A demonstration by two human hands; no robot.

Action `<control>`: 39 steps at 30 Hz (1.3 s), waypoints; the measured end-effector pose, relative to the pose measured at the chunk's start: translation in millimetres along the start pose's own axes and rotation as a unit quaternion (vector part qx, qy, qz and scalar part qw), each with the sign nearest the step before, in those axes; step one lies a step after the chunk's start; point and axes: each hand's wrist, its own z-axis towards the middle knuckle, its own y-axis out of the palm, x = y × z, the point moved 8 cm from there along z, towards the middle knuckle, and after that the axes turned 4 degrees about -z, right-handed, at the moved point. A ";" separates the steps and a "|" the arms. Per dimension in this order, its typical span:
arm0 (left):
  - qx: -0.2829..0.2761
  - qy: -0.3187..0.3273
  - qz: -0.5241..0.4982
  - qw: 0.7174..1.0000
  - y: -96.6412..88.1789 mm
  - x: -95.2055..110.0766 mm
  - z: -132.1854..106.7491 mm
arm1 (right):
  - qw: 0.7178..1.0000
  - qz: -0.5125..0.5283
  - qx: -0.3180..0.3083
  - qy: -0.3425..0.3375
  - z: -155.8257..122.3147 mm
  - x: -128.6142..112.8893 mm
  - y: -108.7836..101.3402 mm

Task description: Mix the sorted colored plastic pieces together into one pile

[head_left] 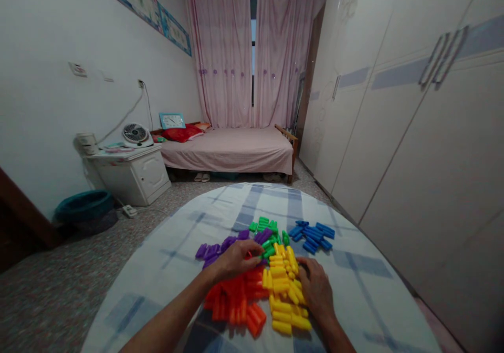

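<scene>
left hand (235, 261) palm down, fingers curled over red pegs (236, 300), right hand (317, 287) flat beside yellow pegs (284, 290)

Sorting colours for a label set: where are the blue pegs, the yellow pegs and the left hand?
blue pegs (313, 233), head view, middle of pile
yellow pegs (283, 290), head view, centre of heap
left hand (236, 258), head view, back of hand

Pegs (271, 269) lie in adjoining groups at the middle of the table (165, 269), one group apart toward the right edge. Left hand (235, 259) rests on the middle groups; right hand (317, 289) touches their right side, nearer the front edge.
</scene>
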 end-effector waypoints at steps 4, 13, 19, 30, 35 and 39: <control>0.086 0.031 0.051 0.994 -26.9 4.0 -22.7 | 1.000 -0.009 0.002 -0.003 -0.2 -0.1 0.2; 0.257 -0.145 0.182 0.938 -90.9 -139.2 -83.2 | 1.000 -0.024 0.005 0.006 -0.1 -0.7 0.4; 0.269 -0.170 0.002 0.948 -68.9 -126.8 -72.7 | 1.000 -0.025 0.009 0.010 -0.1 -0.1 -0.4; 0.242 -0.195 -0.215 0.926 -48.3 -81.6 -47.2 | 0.999 -0.031 0.009 0.013 -0.4 -1.7 -0.8; 0.173 -0.112 -0.121 0.971 -19.9 -26.1 -36.5 | 1.000 -0.027 0.012 0.007 -0.9 -2.0 -0.8; 0.207 -0.058 -0.073 0.974 -17.9 -5.4 -40.8 | 1.000 -0.018 0.011 -0.001 -0.4 -2.3 -0.5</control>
